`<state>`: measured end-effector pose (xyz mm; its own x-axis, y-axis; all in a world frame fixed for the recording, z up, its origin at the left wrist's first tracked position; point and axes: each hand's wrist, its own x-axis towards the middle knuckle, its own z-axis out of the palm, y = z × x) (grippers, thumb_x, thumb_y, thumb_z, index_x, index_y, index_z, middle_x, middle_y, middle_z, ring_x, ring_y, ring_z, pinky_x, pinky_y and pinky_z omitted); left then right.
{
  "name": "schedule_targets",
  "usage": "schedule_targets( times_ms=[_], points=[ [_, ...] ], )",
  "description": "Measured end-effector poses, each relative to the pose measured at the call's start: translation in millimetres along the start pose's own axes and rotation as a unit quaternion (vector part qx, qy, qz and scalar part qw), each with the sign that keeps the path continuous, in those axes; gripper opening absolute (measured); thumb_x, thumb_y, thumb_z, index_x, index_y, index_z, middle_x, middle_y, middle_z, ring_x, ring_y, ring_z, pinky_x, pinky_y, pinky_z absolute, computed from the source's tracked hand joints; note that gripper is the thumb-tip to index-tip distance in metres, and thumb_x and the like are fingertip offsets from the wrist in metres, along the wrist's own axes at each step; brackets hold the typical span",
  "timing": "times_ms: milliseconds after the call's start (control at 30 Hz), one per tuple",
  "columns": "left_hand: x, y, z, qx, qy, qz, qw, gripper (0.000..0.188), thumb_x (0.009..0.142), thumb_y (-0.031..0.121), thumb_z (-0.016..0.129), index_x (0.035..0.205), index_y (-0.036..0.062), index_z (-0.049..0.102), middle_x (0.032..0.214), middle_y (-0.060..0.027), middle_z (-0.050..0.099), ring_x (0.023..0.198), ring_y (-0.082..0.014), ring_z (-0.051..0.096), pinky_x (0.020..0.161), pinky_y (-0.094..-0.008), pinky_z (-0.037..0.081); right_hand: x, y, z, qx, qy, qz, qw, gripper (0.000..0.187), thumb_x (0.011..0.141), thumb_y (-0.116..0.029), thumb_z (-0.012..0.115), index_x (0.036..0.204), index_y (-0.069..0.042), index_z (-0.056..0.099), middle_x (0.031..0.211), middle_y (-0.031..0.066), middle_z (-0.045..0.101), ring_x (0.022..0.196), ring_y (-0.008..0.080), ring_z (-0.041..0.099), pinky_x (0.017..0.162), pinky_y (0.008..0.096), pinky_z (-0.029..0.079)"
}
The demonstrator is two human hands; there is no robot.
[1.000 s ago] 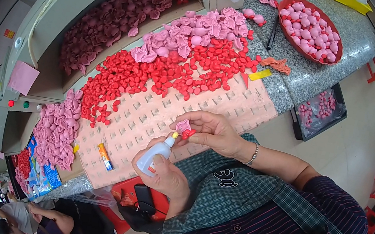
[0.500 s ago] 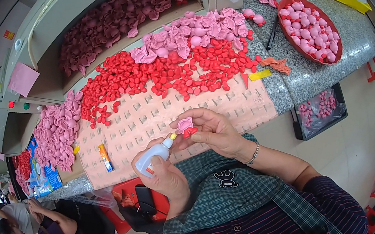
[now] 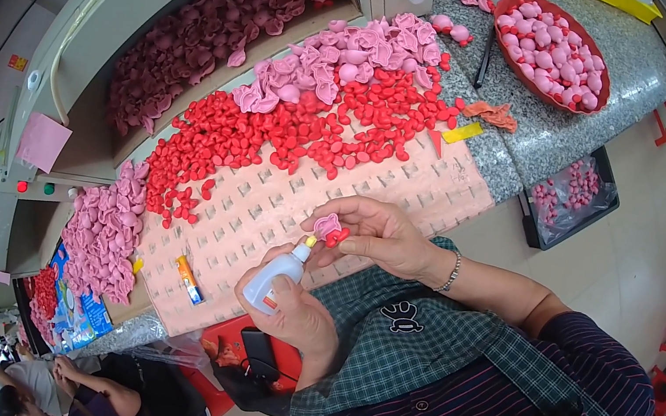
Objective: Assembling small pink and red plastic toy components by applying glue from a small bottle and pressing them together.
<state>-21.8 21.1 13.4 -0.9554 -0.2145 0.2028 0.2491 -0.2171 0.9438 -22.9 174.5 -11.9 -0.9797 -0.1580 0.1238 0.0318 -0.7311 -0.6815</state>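
My left hand [image 3: 300, 324] is wrapped round a small translucent squeeze bottle [image 3: 276, 280] with a yellow tip, tilted up over the worktable. In my right hand [image 3: 396, 239], the fingertips pinch a soft pink hollow piece [image 3: 327, 222] with a red bit [image 3: 338, 236] at its lower right side. The bottle's tip is right below the pink piece; whether they touch I cannot tell. Beyond my hands, many loose red pieces [image 3: 221, 135] lie spread on the pale pink patterned mat [image 3: 242, 219]. Pink moulded pieces are heaped behind them [image 3: 360, 52] and at the left [image 3: 103, 225].
A grey machine [image 3: 105, 34] with a dark opening full of pink pieces stands behind the mat. A red basket [image 3: 600, 93] of pink-and-red pieces sits at the far right. An orange-and-blue tube [image 3: 189, 281] lies on the mat. A black crate [image 3: 604, 202] is on the floor; another person [image 3: 99, 398] sits lower left.
My right fingers have turned the pink piece slightly, so its hollow side shows more. The bottle in my left hand has hardly moved.
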Motion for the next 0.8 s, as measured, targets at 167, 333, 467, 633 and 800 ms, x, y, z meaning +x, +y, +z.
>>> schedule_targets(
  times_ms=[167, 333, 467, 633, 800],
  points=[
    [0, 1, -1, -0.008, -0.01, -0.008, 1.0, 0.044, 0.097, 0.029, 0.063, 0.12, -0.0055, 0.047, 0.11, -0.0221, 0.062, 0.09, -0.0351, 0.069, 0.086, -0.0448, 0.058, 0, 1, -2, -0.018, -0.011, 0.009, 1.0, 0.043, 0.097, -0.002, 0.058, 0.138, 0.001, 0.046, 0.134, 0.0213, 0.056, 0.119, 0.0291, 0.061, 0.096, 0.0437, 0.056],
    [0, 12, 10, -0.041, 0.009, -0.028, 0.999, 0.028, 0.093, 0.009, 0.057, 0.114, -0.0038, 0.044, 0.107, -0.0251, 0.06, 0.096, -0.0302, 0.063, 0.089, -0.0424, 0.056, 1, 3, -4, -0.005, -0.018, 0.007, 1.0, 0.045, 0.096, -0.001, 0.059, 0.139, 0.001, 0.045, 0.134, 0.0215, 0.056, 0.121, 0.0294, 0.059, 0.098, 0.0444, 0.055],
    [1, 9, 7, -0.03, 0.013, -0.016, 0.999, 0.027, 0.094, 0.009, 0.057, 0.113, -0.0041, 0.043, 0.108, -0.0262, 0.06, 0.095, -0.0309, 0.064, 0.086, -0.0414, 0.057, 0, 4, -4, -0.003, -0.011, 0.003, 1.0, 0.046, 0.095, -0.001, 0.06, 0.139, 0.002, 0.045, 0.133, 0.0216, 0.056, 0.122, 0.0294, 0.059, 0.099, 0.0437, 0.054],
    [3, 16, 13, -0.023, 0.023, -0.025, 0.999, 0.027, 0.096, 0.012, 0.058, 0.111, -0.0037, 0.044, 0.105, -0.0261, 0.061, 0.092, -0.0298, 0.064, 0.085, -0.0402, 0.056, 0, 4, -6, -0.009, -0.017, 0.01, 1.0, 0.047, 0.095, -0.001, 0.06, 0.139, 0.002, 0.045, 0.133, 0.0211, 0.057, 0.122, 0.028, 0.059, 0.1, 0.0419, 0.053],
    [5, 16, 10, -0.014, 0.014, -0.021, 1.0, 0.029, 0.097, 0.018, 0.061, 0.108, -0.0035, 0.044, 0.101, -0.0245, 0.061, 0.088, -0.0286, 0.064, 0.082, -0.0391, 0.055, -2, 3, -7, -0.001, -0.025, 0.015, 1.0, 0.047, 0.095, -0.001, 0.06, 0.14, 0.002, 0.045, 0.132, 0.0203, 0.058, 0.119, 0.0266, 0.061, 0.097, 0.0404, 0.054]
  ],
)
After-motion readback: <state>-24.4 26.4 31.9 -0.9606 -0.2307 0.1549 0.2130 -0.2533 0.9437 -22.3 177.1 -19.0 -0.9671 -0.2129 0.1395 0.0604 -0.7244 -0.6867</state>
